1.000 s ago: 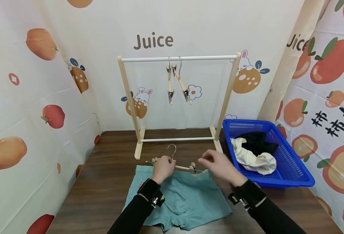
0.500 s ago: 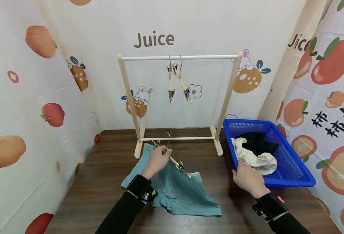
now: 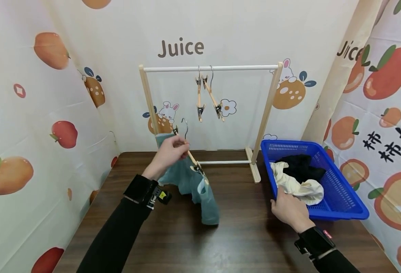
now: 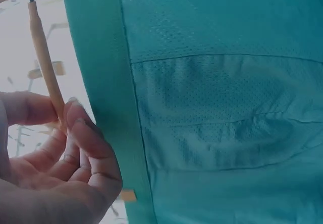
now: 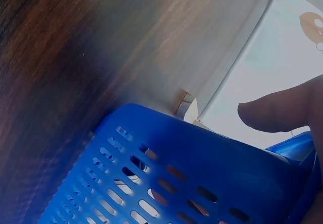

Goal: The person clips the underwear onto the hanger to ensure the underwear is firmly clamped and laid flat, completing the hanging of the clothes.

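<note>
Teal shorts (image 3: pixel 178 176) are hanging before the rack (image 3: pixel 239 68), at its left post; the left grip (image 3: pixel 169 151) is pinching their hanger (image 3: pixel 191 156). The left wrist view is revealing mesh, indistinct in the head view. Right of the rack, the right grip (image 3: pixel 290 208) is clasping the blue basket (image 3: pixel 337 213).

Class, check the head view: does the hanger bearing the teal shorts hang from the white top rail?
No, the left hand holds the hanger wholly below the white top rail.

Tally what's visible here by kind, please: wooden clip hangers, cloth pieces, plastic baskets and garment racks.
Wooden clip hangers: 3
Cloth pieces (teal shorts, crumpled cream cloth, crumpled black cloth): 3
Blue perforated plastic basket: 1
Wooden rack with white rods: 1
Total: 8
</note>
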Demonstrator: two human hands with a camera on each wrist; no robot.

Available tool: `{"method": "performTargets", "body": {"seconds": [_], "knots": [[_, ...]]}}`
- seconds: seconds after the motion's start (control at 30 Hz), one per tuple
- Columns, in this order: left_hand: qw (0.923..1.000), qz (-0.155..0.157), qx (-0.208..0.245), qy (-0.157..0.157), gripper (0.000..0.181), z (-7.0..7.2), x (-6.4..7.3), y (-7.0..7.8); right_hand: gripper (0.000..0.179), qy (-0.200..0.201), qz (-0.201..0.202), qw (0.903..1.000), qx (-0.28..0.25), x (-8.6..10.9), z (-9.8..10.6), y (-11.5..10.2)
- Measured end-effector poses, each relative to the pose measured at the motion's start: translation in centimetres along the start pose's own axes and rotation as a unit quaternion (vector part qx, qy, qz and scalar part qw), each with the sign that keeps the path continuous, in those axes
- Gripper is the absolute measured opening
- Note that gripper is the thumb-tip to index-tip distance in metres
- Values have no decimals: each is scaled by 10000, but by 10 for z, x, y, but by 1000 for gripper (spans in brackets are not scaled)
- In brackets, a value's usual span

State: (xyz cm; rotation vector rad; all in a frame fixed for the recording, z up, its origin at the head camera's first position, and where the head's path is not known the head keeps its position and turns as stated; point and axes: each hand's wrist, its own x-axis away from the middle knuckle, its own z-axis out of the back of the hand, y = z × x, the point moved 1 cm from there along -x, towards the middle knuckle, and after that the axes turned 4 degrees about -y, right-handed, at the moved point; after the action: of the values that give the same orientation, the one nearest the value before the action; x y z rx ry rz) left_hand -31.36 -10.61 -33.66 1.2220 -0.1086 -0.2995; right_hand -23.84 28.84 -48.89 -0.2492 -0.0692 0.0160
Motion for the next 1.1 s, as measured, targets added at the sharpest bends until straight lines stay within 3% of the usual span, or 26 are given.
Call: {"method": "performTargets", "body": {"seconds": [0.17, 0.4, 0.87, 1.1], "knots": [[9986, -187, -499, 66, 21, 20, -5, 31, 42, -19, -60, 10000, -3, 2, 2, -1], [9968, -506, -577, 226, 25, 39, -20, 55, 40, 1, -82, 10000, -7, 2, 3, 0], [9983, -251, -405, 329, 30, 71, -60, 92, 38, 260, -65, 9996, 59, 4, -2, 1], [9973, -77, -264, 683, 28, 89, -75, 106, 34, 442, 52, 9990, 98, 2, -4, 1]]}}
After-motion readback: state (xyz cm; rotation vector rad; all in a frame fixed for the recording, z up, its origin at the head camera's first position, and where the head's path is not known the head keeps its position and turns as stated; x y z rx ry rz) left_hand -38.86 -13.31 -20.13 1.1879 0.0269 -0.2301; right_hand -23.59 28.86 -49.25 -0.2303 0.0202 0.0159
